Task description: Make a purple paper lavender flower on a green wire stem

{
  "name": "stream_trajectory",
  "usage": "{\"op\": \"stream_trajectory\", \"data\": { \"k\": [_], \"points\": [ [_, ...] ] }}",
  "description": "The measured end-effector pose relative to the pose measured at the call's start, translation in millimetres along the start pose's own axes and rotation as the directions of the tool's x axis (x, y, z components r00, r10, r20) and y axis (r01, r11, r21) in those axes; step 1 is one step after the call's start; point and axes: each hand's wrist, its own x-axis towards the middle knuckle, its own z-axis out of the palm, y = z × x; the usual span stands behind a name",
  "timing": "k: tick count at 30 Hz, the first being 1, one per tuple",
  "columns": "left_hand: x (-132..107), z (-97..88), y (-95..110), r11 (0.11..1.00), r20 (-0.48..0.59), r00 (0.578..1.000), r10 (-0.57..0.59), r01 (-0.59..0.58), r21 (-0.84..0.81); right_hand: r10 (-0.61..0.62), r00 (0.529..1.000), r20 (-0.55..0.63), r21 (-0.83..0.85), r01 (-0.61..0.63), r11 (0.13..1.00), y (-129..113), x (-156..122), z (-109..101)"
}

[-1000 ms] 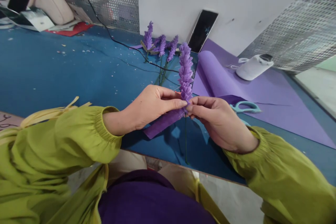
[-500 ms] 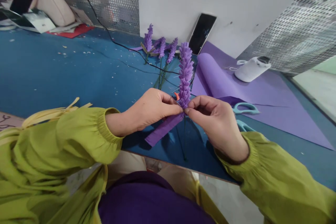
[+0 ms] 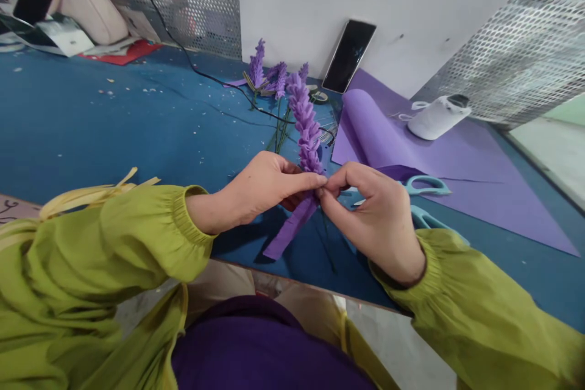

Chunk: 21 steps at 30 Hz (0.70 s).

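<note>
The left hand (image 3: 260, 189) and the right hand (image 3: 375, 213) meet fingertip to fingertip above the near edge of the blue felt-covered table (image 3: 114, 128). Each is closed in a pinch of thumb and forefinger on the base of a purple crepe-paper flower spike (image 3: 305, 125), with the other fingers curled in. The spike stands up from the pinch and leans left and away (its tip lies in line with the flowers behind it). A loose flat strip of purple paper (image 3: 292, 225) hangs from the same pinch, slanting down and left towards the table edge. A thin dark green wire stem (image 3: 328, 241) runs down below the right hand's fingers; whether it touches the table is hard to tell. Just beyond the right hand lie teal-handled scissors (image 3: 427, 184) on a rolled sheet of purple paper (image 3: 365, 128). A white spool (image 3: 436, 117) rests further back on that sheet. Near the wall lie several finished purple paper flowers (image 3: 274, 76), and a black phone (image 3: 348, 55) leans against the wall.
</note>
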Motion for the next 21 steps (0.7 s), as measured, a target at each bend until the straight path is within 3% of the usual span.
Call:
{"op": "stream_trajectory", "data": {
  "k": [6,10,14,18,21],
  "points": [
    [2,1.6,-1,0.993,0.009,0.997,-0.077,0.078,-0.091,-0.012,1.000,0.024,0.033,0.012,0.999,1,2,-3],
    [1,-0.6,1,0.996,-0.017,0.999,-0.048,0.047,-0.080,0.145,0.988,0.061,0.140,-0.152,0.978,3,5,-9],
    [-2,-5.2,6,0.999,-0.034,0.999,0.039,-0.038,0.006,0.380,0.911,0.157,0.358,-0.411,0.838,9,10,-17],
    [-4,-8.0,9,0.986,-0.010,0.995,0.098,-0.096,0.136,0.417,0.826,0.380,0.464,-0.560,0.686,12,12,-18],
    [-4,-8.9,8,0.971,0.013,0.992,0.128,-0.128,0.202,0.427,0.781,0.456,0.497,-0.621,0.605,13,13,-16]
  ]
}}
